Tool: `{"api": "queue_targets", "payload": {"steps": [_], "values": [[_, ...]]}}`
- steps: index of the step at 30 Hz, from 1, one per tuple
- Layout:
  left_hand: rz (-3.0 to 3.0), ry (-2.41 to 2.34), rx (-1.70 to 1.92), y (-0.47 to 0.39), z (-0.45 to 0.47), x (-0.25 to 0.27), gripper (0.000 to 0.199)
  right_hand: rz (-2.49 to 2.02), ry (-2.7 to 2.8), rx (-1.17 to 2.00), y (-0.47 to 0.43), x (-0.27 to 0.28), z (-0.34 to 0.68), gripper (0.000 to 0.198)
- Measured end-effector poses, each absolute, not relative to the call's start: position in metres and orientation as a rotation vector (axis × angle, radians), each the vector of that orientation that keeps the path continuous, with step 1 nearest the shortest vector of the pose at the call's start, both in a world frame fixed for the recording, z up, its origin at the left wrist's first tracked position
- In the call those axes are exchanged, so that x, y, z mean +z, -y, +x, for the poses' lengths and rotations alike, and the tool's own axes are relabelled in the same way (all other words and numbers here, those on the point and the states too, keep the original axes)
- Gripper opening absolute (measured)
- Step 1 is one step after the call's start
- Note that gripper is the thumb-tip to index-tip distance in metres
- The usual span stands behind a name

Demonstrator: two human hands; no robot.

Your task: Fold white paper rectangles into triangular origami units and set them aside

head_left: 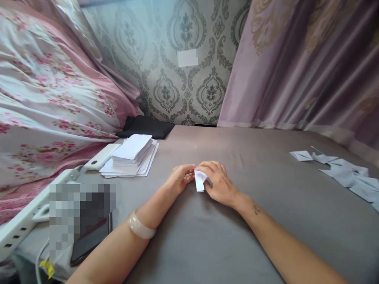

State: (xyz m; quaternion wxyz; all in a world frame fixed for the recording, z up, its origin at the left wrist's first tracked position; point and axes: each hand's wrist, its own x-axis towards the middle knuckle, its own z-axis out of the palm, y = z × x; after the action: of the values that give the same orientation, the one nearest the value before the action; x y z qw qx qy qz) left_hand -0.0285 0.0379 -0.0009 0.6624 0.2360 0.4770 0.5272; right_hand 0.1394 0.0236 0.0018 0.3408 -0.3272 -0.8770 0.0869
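A small piece of folded white paper (pixel 199 182) is held between my two hands above the middle of the grey surface. My right hand (pixel 218 182) wraps over it from the right, fingers curled across its top. From the other side, my left hand (pixel 181 177) meets the paper's upper left edge with fingers bent and pinched. The fingertips of both hands nearly touch, and part of the paper is hidden under the right fingers. At the far right lie several folded paper pieces (pixel 345 169). A stack of white paper sheets (pixel 132 152) sits at the left.
Beside the stack lies a white oblong device (pixel 102 157), with a black flat case (pixel 146 127) behind. A white power strip (pixel 22 223) runs along the left edge near a dark phone (pixel 90 244). Curtains (pixel 296 71) hang at right, floral fabric (pixel 53 86) at left.
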Motion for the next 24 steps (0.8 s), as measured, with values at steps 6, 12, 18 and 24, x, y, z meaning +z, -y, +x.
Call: {"api": "queue_targets", "payload": {"steps": [6,12,18,24], "values": [[0.539,-0.988,1.160,-0.031,-0.022,0.000,0.018,-0.809,2.275,0.102,-0.023,0.003,0.136,0.035],[0.596,-0.948,1.073,-0.032,-0.023,0.001,0.008,-0.817,2.123,0.315,-0.029,0.002,0.138,0.030],[0.571,-0.930,1.000,-0.028,-0.020,0.009,0.006,-0.984,1.743,0.830,-0.035,0.008,0.139,0.013],[0.768,-0.971,0.941,-0.022,-0.019,0.004,0.023,-1.180,1.382,1.189,-0.041,0.010,0.147,0.029]]}}
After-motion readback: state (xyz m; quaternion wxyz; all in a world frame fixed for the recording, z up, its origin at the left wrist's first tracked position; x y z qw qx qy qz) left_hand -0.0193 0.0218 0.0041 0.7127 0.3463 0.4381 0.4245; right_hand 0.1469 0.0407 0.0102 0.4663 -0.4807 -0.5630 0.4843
